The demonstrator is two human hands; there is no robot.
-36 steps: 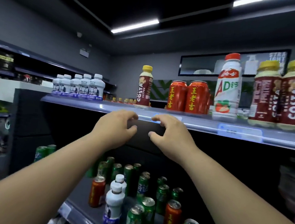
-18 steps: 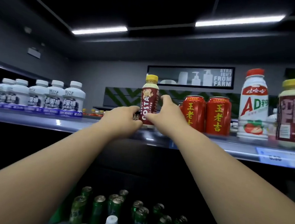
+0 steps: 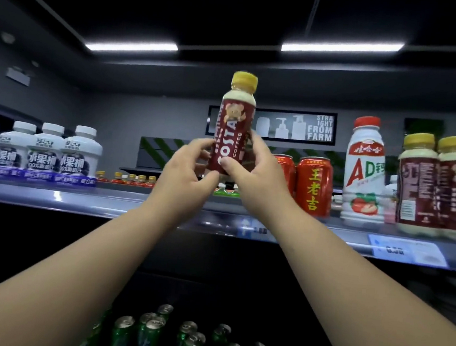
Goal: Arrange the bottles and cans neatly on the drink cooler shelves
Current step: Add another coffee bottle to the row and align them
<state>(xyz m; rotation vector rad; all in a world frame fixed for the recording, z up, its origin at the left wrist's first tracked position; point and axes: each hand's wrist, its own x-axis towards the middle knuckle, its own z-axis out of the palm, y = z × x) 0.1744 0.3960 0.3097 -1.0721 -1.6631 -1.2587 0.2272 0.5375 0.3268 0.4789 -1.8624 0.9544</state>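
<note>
Holding one Costa Coffee bottle (image 3: 233,134) up in both hands, upright with a slight tilt, yellow cap on top, clear above the top shelf (image 3: 81,201) of the drink cooler. Gripped low on its maroon label from both sides: by the left hand (image 3: 185,174), fingers and thumb curled round the base, and by the right hand (image 3: 254,172), thumb across the front and fingers wrapped behind.

Just right of the right hand, and partly behind it, two red Wanglaoji cans (image 3: 313,187) standing on the shelf. Further right of that hand, a tall white AD calcium milk bottle (image 3: 364,171) with a red cap, then a cluster of other Costa bottles (image 3: 437,188) at the frame edge. Well to the left of the left hand, a row of white fruit-drink bottles (image 3: 57,152) with white caps. Right of the right forearm, on the shelf's front edge, a blue price tag (image 3: 404,250). Far beneath both hands, between the forearms, green cans (image 3: 152,329) packed upright on a lower level.
</note>
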